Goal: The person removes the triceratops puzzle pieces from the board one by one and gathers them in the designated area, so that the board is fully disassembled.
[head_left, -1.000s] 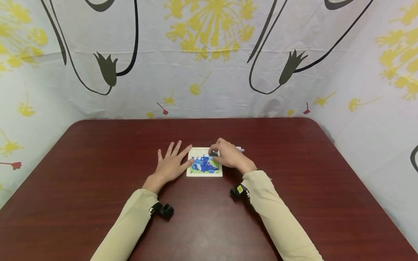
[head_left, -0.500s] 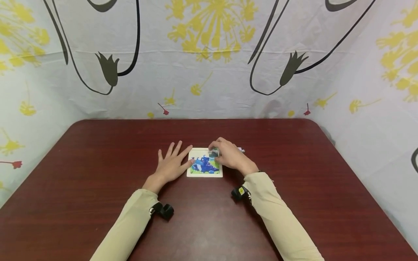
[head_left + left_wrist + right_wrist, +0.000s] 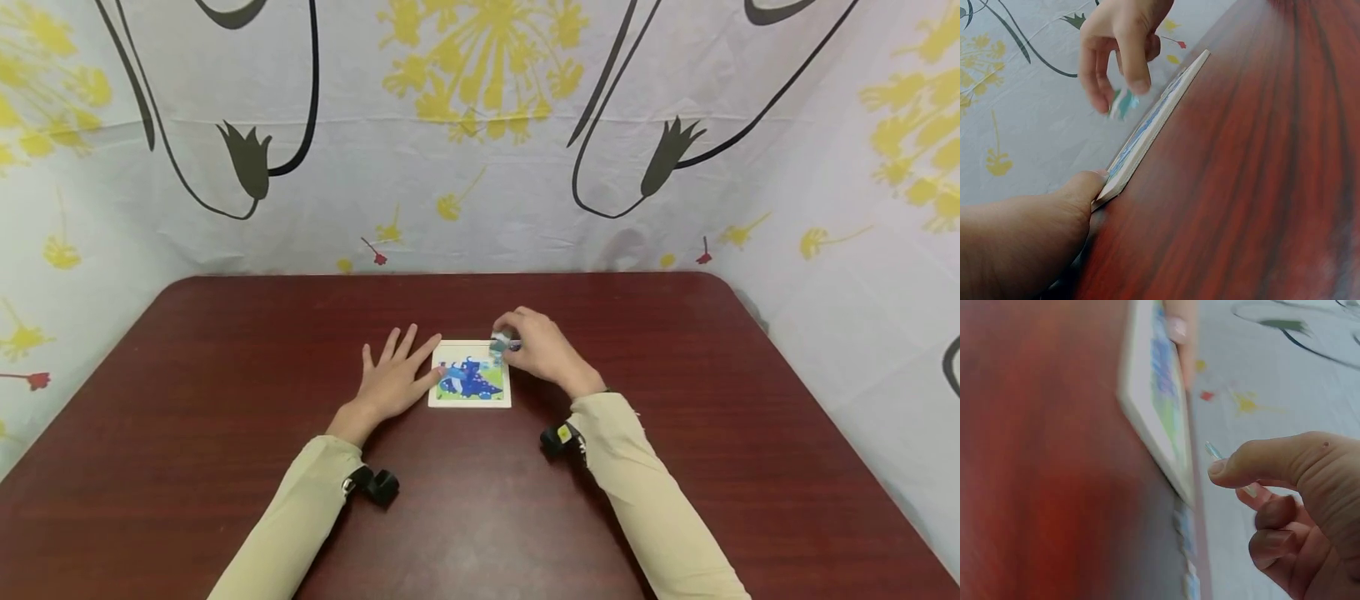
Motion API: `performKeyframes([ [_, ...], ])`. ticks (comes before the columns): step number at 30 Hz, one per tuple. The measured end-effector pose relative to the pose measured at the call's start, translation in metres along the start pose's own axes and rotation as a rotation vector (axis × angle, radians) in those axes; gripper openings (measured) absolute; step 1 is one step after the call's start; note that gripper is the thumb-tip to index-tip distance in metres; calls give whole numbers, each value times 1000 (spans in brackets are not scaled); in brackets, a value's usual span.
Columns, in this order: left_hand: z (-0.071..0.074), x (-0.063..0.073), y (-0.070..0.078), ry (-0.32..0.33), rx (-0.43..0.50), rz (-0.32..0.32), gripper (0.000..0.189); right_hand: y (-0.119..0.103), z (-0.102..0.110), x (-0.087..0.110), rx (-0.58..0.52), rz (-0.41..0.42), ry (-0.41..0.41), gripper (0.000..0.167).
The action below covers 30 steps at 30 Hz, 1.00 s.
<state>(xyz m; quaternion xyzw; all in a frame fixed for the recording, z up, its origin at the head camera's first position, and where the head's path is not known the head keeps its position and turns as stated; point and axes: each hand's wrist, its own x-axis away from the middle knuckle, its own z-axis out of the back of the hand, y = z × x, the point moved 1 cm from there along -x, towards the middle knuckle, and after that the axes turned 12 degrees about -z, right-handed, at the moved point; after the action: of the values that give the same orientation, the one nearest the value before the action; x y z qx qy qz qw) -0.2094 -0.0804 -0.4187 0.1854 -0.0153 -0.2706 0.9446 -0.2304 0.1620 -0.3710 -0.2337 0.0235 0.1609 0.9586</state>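
A small framed jigsaw puzzle (image 3: 469,385) with a blue dinosaur picture lies on the table in the head view. My left hand (image 3: 390,383) is spread flat at its left side, the thumb resting on the frame's edge. Over the puzzle's far right corner, my right hand (image 3: 546,348) pinches a puzzle piece (image 3: 500,342) between thumb and fingers. In the left wrist view this piece (image 3: 1124,104), white and teal, hangs above the board. Seen from the right wrist, the piece (image 3: 1212,450) shows thin and edge-on past the thumb tip.
More puzzle pieces (image 3: 1189,556) lie on the table just beyond the frame's right end in the right wrist view. The dark red wooden table (image 3: 480,500) spreads around the hands. A white cloth (image 3: 337,217) with flower prints hangs behind it.
My right hand has lifted the piece off the puzzle's upper right part and drawn it slightly right. The left hand stays in place.
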Motion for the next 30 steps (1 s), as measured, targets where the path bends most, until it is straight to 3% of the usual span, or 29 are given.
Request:
performKeyframes([
  [13,-1,0,0,6,2,-5,66,68,48,20,-145,-265,-76,33],
  [22,1,-1,1,0,-5,1,67,89,47,23,-192,-364,-166,33],
  [30,-2,-1,0,2,-14,2,67,97,40,23,-229,-394,-210,35],
])
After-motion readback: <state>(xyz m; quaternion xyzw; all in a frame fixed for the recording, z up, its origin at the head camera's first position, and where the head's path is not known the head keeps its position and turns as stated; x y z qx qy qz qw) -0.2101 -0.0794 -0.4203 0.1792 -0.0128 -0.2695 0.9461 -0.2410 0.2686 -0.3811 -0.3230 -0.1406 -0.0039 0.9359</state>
